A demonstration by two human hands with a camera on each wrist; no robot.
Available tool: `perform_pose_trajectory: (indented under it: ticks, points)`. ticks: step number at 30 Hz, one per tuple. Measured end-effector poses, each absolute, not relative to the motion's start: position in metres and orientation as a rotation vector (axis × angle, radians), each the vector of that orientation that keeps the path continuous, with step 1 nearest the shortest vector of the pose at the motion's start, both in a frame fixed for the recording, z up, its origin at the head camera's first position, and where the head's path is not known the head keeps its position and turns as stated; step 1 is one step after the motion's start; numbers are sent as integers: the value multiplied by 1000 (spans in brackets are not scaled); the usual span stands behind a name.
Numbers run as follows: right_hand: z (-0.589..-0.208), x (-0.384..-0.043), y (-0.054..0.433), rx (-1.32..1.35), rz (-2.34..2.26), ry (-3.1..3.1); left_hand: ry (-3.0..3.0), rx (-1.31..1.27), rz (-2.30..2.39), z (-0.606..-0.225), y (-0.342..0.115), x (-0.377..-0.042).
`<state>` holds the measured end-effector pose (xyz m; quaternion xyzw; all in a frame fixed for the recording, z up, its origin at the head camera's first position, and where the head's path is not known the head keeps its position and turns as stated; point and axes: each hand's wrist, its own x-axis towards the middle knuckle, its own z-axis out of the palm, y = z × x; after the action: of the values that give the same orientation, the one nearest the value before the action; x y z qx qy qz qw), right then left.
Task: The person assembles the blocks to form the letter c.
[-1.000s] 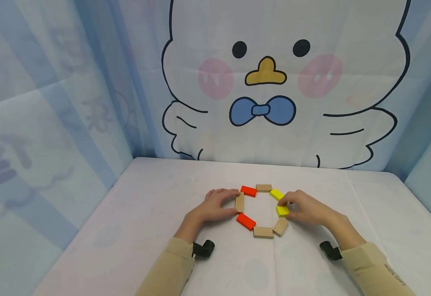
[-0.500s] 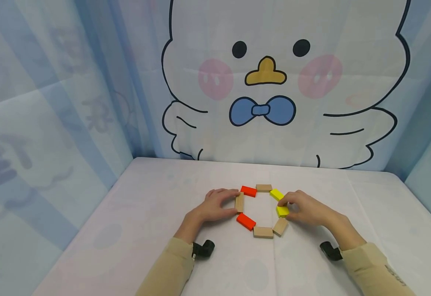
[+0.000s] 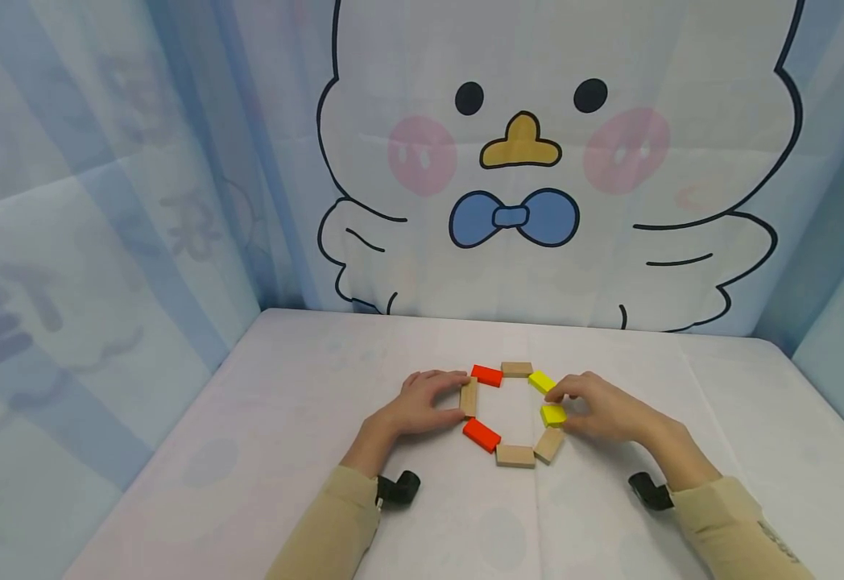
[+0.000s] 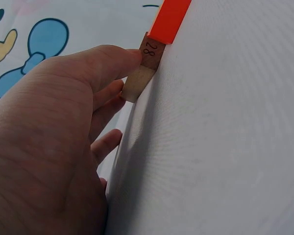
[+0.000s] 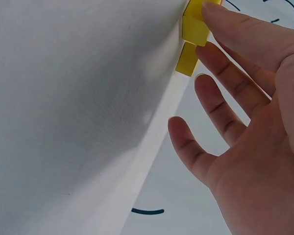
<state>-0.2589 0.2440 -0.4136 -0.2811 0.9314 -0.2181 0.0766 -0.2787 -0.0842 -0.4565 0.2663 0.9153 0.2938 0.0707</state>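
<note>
Small wooden blocks lie flat in a ring on the table. My left hand (image 3: 418, 404) has thumb and fingertips at the two ends of a plain wooden block (image 3: 469, 398) on the ring's left side, pinching it; its end bears the number 28 in the left wrist view. On the opposite side, my right hand (image 3: 603, 409) pinches the nearer yellow block (image 3: 553, 416) between thumb and index finger, the other fingers spread. Just behind it lies a second yellow block (image 5: 187, 58). Two red blocks, one far (image 3: 487, 375) and one near (image 3: 481, 435), flank the left-hand block.
More plain blocks complete the outline: a far block (image 3: 517, 370), a near block (image 3: 515, 457) and a slanted block (image 3: 548, 445) at the near right. A pale cloth covers the table (image 3: 248, 451). Behind hangs a curtain (image 3: 523, 274) with a cartoon bird.
The right hand and forearm have shifted very slightly to the right. The left hand and the blocks show no clear movement.
</note>
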Motion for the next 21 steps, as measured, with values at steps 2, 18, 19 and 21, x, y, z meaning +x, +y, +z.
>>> perform_pose_trajectory:
  ticks: [2,18,19,21]
  points:
    - [-413,-259,245,-850,-660,2789,2750,805,891,-456,-84,-278]
    - [-395,-264,246,-889,-719,2806,2754,790,870,-456,-83,-278]
    - [-394,-265,245,-901,-725,2811,2754,788,867,-456,-84,-278]
    - [-393,-267,243,-906,-740,2818,2752,792,872,-456,-84,-278]
